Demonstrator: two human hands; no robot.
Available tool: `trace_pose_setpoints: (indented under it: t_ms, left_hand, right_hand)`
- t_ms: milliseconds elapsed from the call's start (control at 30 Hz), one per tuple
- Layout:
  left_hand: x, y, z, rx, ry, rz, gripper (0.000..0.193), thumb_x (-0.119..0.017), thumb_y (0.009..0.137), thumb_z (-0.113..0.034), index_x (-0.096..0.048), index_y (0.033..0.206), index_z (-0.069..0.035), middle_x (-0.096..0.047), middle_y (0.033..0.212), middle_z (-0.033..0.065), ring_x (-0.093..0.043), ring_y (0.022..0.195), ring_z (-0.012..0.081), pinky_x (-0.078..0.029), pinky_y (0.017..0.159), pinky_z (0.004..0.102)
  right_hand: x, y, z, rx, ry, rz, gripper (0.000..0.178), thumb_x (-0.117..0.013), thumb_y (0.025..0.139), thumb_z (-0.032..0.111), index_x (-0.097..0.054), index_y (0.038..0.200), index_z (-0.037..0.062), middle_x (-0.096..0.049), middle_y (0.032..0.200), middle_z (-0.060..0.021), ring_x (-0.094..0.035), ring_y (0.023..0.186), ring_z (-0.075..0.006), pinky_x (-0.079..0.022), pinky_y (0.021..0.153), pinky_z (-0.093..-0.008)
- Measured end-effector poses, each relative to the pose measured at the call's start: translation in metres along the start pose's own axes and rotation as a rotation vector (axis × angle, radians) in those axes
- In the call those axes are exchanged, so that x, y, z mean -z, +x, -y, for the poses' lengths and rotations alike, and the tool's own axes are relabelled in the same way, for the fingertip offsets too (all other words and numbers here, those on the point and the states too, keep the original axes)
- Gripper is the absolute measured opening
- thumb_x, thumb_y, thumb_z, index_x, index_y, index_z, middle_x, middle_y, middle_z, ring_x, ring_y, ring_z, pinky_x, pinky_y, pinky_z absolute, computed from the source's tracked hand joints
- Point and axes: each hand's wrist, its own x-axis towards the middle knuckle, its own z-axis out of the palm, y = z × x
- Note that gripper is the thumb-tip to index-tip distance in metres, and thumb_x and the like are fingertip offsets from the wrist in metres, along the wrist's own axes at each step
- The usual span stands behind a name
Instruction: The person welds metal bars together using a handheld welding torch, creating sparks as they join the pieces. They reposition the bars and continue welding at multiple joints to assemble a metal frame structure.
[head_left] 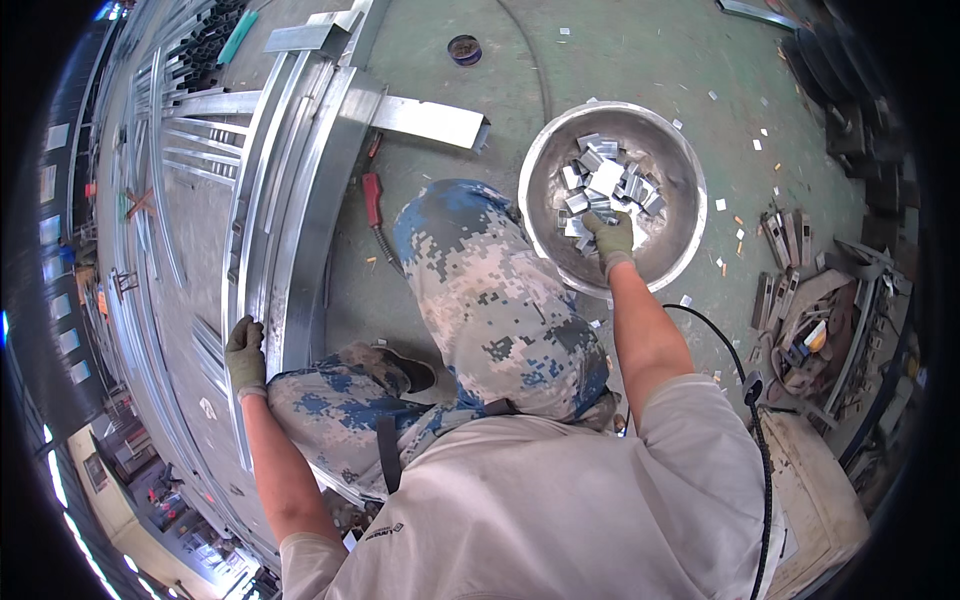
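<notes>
My right hand [612, 240], in an olive work glove, reaches into a wide round metal basin [690, 225] at the right. Its fingers close around the near edge of a heap of short, cut metal channel pieces [603, 178]; the exact piece in them is partly hidden. On the left, my gloved left hand [245, 358] is closed at the edge of a long silvery metal channel [232, 285], beside my bent knee. Its fingertips are partly out of sight. More long metal channels [330, 190] lie side by side past that hand.
A flat bar [435, 118] juts from the stack toward the basin. A red-handled tool [372, 200] with a cable lies beside my leg. Further off stands a small round tin [464, 50]. Scrap and metal blocks [785, 240] lie at the right, near a black cable [735, 350].
</notes>
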Motion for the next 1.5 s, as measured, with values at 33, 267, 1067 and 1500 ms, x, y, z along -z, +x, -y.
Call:
trace_pose_setpoints:
  t_ms: [33, 267, 1067, 1500]
  left_hand:
    - [0.001, -0.003, -0.001, -0.005, 0.006, -0.004, 0.037, -0.072, 0.102, -0.019, -0.07, 0.134, 0.0, -0.078, 0.114, 0.0097, -0.07, 0.098, 0.0137, -0.056, 0.088, 0.0291]
    - [-0.021, -0.025, -0.065, -0.115, -0.152, -0.093, 0.042, -0.073, 0.103, -0.018, -0.065, 0.139, 0.002, -0.073, 0.118, 0.0058, -0.066, 0.103, 0.0124, -0.053, 0.091, 0.0267]
    - [-0.136, -0.08, -0.171, 0.082, -0.916, 0.537, 0.038, -0.061, 0.108, -0.019, -0.062, 0.143, -0.004, -0.069, 0.134, 0.0093, -0.067, 0.124, 0.0226, -0.058, 0.102, 0.0365]
    - [-0.101, -0.058, -0.138, 0.135, -0.975, 0.643, 0.042, -0.058, 0.107, -0.024, -0.06, 0.144, -0.003, -0.07, 0.123, 0.0075, -0.07, 0.099, 0.0174, -0.058, 0.077, 0.0295]
  right_hand:
    - [0.0, -0.005, 0.001, -0.045, 0.123, 0.036, 0.089, -0.095, 0.074, 0.028, -0.052, 0.147, 0.0, -0.069, 0.126, -0.0193, -0.069, 0.113, -0.0333, -0.057, 0.095, -0.042]
    - [0.013, -0.046, 0.079, -0.107, 0.683, 0.354, 0.081, -0.09, 0.085, 0.021, -0.045, 0.15, 0.0071, -0.066, 0.123, -0.0108, -0.068, 0.1, -0.023, -0.062, 0.08, -0.0379]
    - [-0.164, -0.335, 0.246, 0.772, -0.398, 1.071, 0.07, -0.078, 0.083, 0.031, -0.054, 0.143, 0.0035, -0.062, 0.138, -0.0261, -0.065, 0.12, -0.0441, -0.053, 0.104, -0.0443]
    - [-0.21, -0.343, 0.226, 0.927, -0.356, 0.847, 0.051, -0.057, 0.104, 0.05, -0.075, 0.115, 0.0033, -0.072, 0.115, -0.0227, -0.066, 0.111, -0.0422, -0.051, 0.097, -0.0481]
